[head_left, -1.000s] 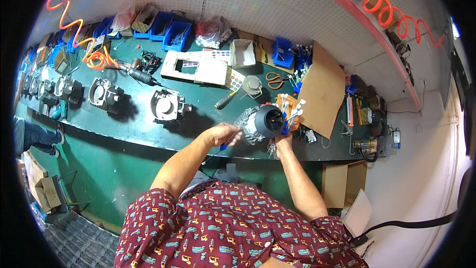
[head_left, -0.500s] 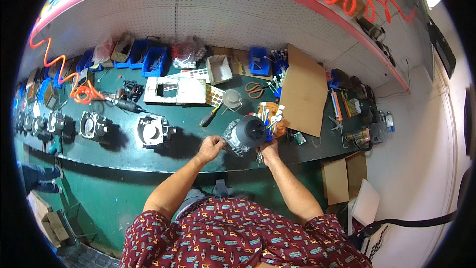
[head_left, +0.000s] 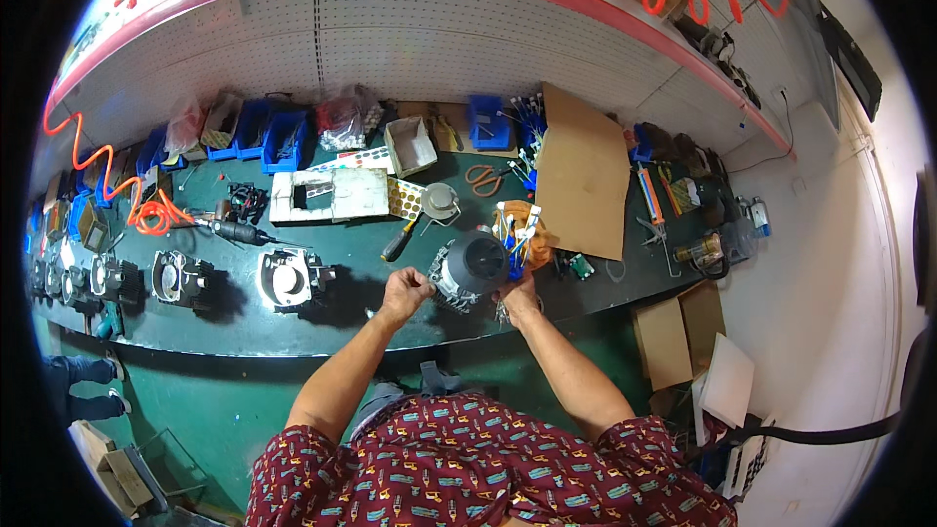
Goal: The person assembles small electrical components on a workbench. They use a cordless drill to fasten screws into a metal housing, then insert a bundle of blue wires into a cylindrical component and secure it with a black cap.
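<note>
A round dark-grey housing (head_left: 478, 262) with a finned metal body (head_left: 451, 285) stands near the table's front edge, between my hands. My left hand (head_left: 408, 293) is closed in a pinch just left of the fins; what lies between its fingertips is too small to make out. Against the housing's right side, my right hand (head_left: 519, 297) is curled, its fingers partly hidden. Thin pale strands (head_left: 502, 312) hang beside it. Just beyond lies an orange bundle (head_left: 535, 242) with blue and white wire connectors (head_left: 520, 224).
Open metal housings (head_left: 290, 279) line the table's left side. A screwdriver (head_left: 399, 241), a round part on a wire stand (head_left: 440, 203), scissors (head_left: 483, 179) and a white foam block (head_left: 330, 194) lie beyond my hands. Cardboard (head_left: 583, 171) leans right; blue bins (head_left: 284, 139) stand at the back.
The whole view has shifted slightly. A clear plastic wrapping that seemed to cover the fins shows less now. My left hand remains pinched and my right hand stays by the housing.
</note>
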Available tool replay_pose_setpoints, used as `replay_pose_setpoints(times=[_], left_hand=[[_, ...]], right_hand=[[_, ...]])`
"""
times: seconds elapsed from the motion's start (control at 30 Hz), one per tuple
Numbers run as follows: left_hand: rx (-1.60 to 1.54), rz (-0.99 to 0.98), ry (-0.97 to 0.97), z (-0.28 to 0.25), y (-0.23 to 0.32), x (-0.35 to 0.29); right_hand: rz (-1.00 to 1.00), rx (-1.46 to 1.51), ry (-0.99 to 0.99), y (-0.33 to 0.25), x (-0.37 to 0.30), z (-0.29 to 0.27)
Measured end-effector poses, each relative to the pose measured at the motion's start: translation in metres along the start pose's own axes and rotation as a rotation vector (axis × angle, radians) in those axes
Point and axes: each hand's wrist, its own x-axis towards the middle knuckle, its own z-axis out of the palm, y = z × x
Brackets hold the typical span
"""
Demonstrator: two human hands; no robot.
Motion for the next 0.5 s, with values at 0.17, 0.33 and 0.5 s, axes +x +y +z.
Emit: replay_pose_setpoints(times=[0.17,0.33,0.5], left_hand=[[0.847,-0.011,0.093,0.017,0.052,-0.022],[0.699,-0.09,-0.038,0.006,0.026,-0.006],[-0.239,-0.414,-0.128,-0.008,-0.007,0.004]], right_hand=[[0.041,-0.029,0.036,0.002,0.0,-0.002],[0.021,-0.019,0.004,0.004,-0.001,-0.003],[-0.079,0.045,0.018,0.007,-0.002,-0.002]])
